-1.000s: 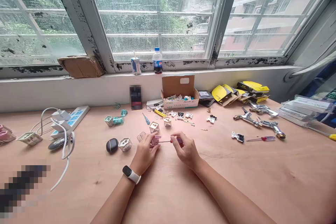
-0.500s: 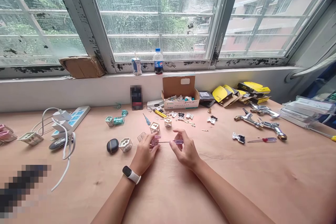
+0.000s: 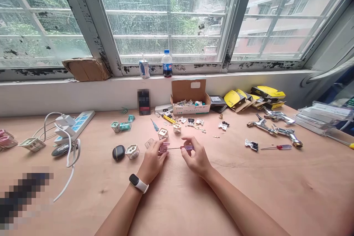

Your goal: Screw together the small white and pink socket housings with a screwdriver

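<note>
My left hand (image 3: 155,155) is closed around a small pink pencil sharpener part (image 3: 163,148), partly hidden by the fingers. Between thumb and fingers, my right hand (image 3: 197,156) grips the clear purple handle of a screwdriver (image 3: 174,148). The shaft points left, its tip at the pink part; whether it sits in a screw is too small to tell. Just beyond the left hand stand two-holed pencil sharpeners, one white-topped (image 3: 163,133) and another (image 3: 177,128). A clear shell (image 3: 149,143) lies beside the left fingers.
Left of my hands are a third white-topped sharpener (image 3: 132,151) and a black case (image 3: 118,153). Behind stands an open carton (image 3: 191,109) of small parts. To the right lie a red-and-clear screwdriver (image 3: 280,147) and metal fittings (image 3: 287,135). A power strip (image 3: 80,124) with cables is at left.
The right thumb and fingers have shifted slightly on the screwdriver handle, baring its red collar. The left hand stays nearly still with the pink part.
</note>
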Demonstrator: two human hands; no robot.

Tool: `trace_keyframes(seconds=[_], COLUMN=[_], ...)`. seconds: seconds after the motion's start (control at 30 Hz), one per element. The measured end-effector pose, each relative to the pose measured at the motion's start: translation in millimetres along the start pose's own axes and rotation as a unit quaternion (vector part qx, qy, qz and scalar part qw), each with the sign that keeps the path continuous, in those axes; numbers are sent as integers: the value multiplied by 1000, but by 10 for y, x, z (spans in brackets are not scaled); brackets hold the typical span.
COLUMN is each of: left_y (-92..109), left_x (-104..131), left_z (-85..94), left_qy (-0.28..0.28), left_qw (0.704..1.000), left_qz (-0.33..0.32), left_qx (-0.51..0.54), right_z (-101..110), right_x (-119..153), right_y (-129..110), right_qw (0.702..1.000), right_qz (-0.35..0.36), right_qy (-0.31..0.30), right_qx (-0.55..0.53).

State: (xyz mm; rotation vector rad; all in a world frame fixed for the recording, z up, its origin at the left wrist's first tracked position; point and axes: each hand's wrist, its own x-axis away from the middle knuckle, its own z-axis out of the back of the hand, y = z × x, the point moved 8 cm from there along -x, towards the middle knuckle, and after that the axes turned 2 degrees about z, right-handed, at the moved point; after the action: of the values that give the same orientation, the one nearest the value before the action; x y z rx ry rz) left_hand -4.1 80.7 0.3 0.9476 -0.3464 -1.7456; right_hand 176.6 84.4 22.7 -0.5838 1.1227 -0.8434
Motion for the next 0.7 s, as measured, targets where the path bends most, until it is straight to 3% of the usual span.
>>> trace_keyframes(seconds=[0.23,0.4,0.7], left_y=[15,30,85], left_x=[1,-3,5], left_z=[-5,1,-36], left_qy=[4,-1,-27], left_qw=[1000,1000,999], left_qz=[-6,-5,-37], left_qx=[2,4,0], right_z=[-3,-16,91], right_x=[6,-8,-7], right_y=[112,96,130], right_qw=[998,998,997], right_qz=[-65,-50,-56], right_qy=[11,4,55], right_qx=[-8,-45,-27])
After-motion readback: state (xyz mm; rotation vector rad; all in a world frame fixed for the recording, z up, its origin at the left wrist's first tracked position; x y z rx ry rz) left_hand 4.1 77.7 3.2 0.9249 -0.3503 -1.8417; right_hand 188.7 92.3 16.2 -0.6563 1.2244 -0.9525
